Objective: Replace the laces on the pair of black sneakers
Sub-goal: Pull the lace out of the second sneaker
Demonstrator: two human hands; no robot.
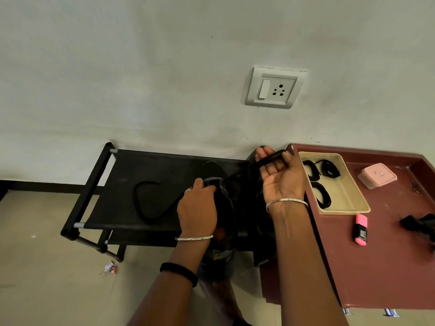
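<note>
Two black sneakers sit on the right end of a black fabric rack. My left hand grips the tongue area of the left sneaker. My right hand is palm up above the right sneaker, with a black lace stretched between its thumb and fingertips. Another part of a black lace lies looped on the rack to the left of the sneakers.
A beige tray with coiled black laces rests on the maroon table at the right. A pink box, a pink highlighter and a black object lie there too. A wall socket is above.
</note>
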